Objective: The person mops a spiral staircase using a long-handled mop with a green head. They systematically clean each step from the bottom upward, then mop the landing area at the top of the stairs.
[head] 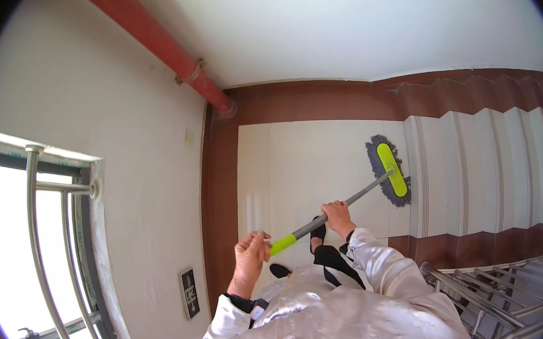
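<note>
A dust mop with a grey fringed head and a lime-green plate (392, 171) rests on the pale landing tiles, close to the edge of the stairs. Its grey pole (308, 226) slants down to the left and ends in a lime-green grip (282, 244). My right hand (339, 218) is closed around the middle of the pole. At the top end of the green grip is my left hand (252, 256), its fingers bent; whether it holds the grip or only touches it, I cannot tell.
A flight of steps (477, 171) lies to the right, with a metal stair railing (472, 297) below it. A red pipe (156, 42) meets the floor in the corner. Barred window rails (38, 236) are at left. My black shoes (279, 270) stand on the landing.
</note>
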The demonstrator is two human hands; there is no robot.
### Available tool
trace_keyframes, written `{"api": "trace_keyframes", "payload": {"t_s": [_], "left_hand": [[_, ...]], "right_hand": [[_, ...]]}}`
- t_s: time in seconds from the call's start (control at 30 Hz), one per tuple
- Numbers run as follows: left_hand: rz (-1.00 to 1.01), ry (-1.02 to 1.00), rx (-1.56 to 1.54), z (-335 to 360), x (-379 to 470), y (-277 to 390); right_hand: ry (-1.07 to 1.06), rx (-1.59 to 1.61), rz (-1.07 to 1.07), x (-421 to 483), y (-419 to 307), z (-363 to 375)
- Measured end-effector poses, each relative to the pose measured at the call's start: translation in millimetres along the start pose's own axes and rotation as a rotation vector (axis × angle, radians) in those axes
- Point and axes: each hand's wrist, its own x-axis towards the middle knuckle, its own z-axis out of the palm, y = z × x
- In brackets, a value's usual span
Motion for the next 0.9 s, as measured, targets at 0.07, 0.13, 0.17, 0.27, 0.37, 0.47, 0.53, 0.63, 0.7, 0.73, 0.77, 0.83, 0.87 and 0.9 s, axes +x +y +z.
{"api": "trace_keyframes", "payload": {"t_s": [0.07, 0.13, 0.17, 0.27, 0.37, 0.47, 0.53, 0.63, 0.7, 0.73, 0.77, 0.83, 0.87, 0.9], "left_hand": [[0.037, 0.056, -0.042, -34.3, -13.2, 11.1], [0.039, 0.225, -0.063, -77.4, -45.9, 28.5], [0.055, 0.329, -0.073, -99.9, -68.9, 36.4], [0.086, 0.530, -0.040, -165.2, -166.6, 53.5], [0.152, 0.542, -0.036, -210.0, -264.2, 52.5], [0.096, 0.796, 0.169, -217.7, -317.3, 17.9], [-0.164, 0.837, 0.287, -220.1, -317.1, 2.7], [-0.395, 0.532, 0.241, -209.3, -277.6, -11.6], [-0.416, 0.362, 0.298, -196.6, -230.5, -20.2], [-0.409, 0.280, 0.271, -190.5, -206.5, -22.8], [-0.450, 0.266, 0.251, -183.0, -184.9, -25.5], [-0.476, 0.234, 0.219, -179.1, -159.1, -26.0], [-0.478, 0.226, 0.210, -179.6, -153.3, -27.9], [-0.480, 0.218, 0.200, -181.8, -154.8, -29.0]], "right_hand": [[-0.013, 0.016, -0.092, 3.2, -31.2, 20.6], [-0.087, -0.030, -0.160, 1.5, -84.6, 51.0], [-0.156, -0.086, -0.202, -0.3, -116.0, 67.9], [-0.145, 0.162, -0.486, -28.6, -211.0, 114.4], [-0.278, 0.237, -0.688, -67.2, -295.6, 147.8], [-0.414, 0.210, -0.811, -89.9, -333.7, 163.0], [-0.265, 0.214, -0.828, -86.8, -333.3, 166.6], [-0.196, 0.099, -0.724, -58.7, -301.4, 164.6], [-0.116, -0.058, -0.612, -22.6, -276.0, 163.0], [-0.011, -0.084, -0.586, -5.1, -264.8, 161.6], [0.015, -0.141, -0.537, 11.4, -255.9, 160.6], [0.180, -0.162, -0.540, 44.2, -241.9, 160.4], [0.143, -0.159, -0.569, 48.1, -241.9, 165.3], [0.105, -0.157, -0.598, 47.0, -244.2, 170.6]]}}
